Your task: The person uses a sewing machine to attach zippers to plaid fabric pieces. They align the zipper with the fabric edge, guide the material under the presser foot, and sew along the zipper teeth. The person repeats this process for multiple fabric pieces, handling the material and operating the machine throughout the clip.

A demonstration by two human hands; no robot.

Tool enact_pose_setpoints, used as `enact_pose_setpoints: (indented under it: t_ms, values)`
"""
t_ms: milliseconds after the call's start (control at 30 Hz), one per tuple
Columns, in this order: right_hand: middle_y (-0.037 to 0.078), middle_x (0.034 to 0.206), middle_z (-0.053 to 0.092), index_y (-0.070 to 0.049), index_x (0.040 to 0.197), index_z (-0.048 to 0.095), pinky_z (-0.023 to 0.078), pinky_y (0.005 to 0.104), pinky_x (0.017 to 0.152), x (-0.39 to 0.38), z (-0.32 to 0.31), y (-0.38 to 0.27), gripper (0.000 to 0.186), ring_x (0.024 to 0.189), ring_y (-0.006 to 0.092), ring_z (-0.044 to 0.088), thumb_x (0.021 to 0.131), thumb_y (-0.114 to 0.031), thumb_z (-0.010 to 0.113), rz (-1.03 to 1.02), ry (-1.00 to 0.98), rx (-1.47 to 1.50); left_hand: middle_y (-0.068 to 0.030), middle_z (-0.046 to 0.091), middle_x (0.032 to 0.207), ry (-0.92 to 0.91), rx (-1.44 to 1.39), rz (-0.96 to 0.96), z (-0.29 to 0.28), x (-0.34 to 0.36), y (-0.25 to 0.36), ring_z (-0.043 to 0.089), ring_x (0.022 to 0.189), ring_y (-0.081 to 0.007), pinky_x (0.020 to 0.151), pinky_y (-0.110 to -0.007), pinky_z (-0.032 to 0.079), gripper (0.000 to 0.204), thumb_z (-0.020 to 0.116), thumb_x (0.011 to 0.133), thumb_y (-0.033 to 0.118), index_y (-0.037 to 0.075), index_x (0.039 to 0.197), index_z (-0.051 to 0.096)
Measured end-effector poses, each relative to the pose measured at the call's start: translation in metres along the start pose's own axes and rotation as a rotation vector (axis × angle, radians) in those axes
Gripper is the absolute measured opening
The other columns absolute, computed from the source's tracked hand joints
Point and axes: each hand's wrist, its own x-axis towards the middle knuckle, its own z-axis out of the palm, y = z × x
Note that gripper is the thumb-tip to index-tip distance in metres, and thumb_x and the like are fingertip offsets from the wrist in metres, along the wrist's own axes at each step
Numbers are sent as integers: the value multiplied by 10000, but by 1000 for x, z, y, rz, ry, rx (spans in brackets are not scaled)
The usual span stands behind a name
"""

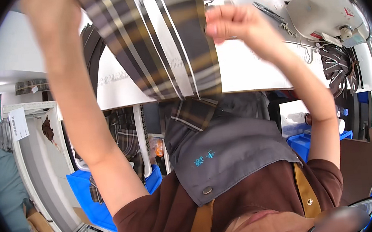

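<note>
A piece of plaid cloth, grey and brown with white stripes, is raised over the white sewing table. It hangs toward me, and a plaid corner shows below the table edge against my grey apron. At the cloth's right edge, the fingers of my right hand are curled and pinch it. My left hand is up at the top left, beside the cloth's far left edge. Motion smears it and the frame cuts off its fingers, so its grip is hidden.
A white sewing machine stands at the back right, with metal tweezers beside it. Dark strips hang at the table's right end. Blue bins sit below on both sides, and a white rack stands at left.
</note>
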Motion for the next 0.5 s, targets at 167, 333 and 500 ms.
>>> enact_pose_setpoints:
  t_ms: [167, 333, 500]
  values:
    - [-12, 803, 620, -31, 1172, 574, 433, 224, 722, -37, 8, 61, 280, 747, 55, 536, 894, -57, 562, -59, 183, 13, -47, 696, 939, 98, 111, -522, 12, -81, -132, 614, 872, -96, 819, -229, 469, 185, 618, 817, 13, 29, 975, 713]
    - [81, 866, 608, -31, 1115, 619, 453, 277, 750, -31, -7, 75, 257, 786, 209, 588, 886, 8, 508, -121, 26, -410, -48, 691, 982, -50, 594, -451, 23, -114, -182, 617, 906, -160, 863, -283, 458, 192, 625, 810, 26, 37, 984, 706]
    - [104, 971, 594, -34, 1066, 639, 485, 338, 715, -15, -15, 88, 402, 802, 246, 566, 670, 25, 606, -599, -87, -998, -38, 563, 1254, -340, 885, 122, 45, -116, -163, 550, 1084, -219, 986, -432, 365, 262, 646, 825, 130, 116, 1085, 673]
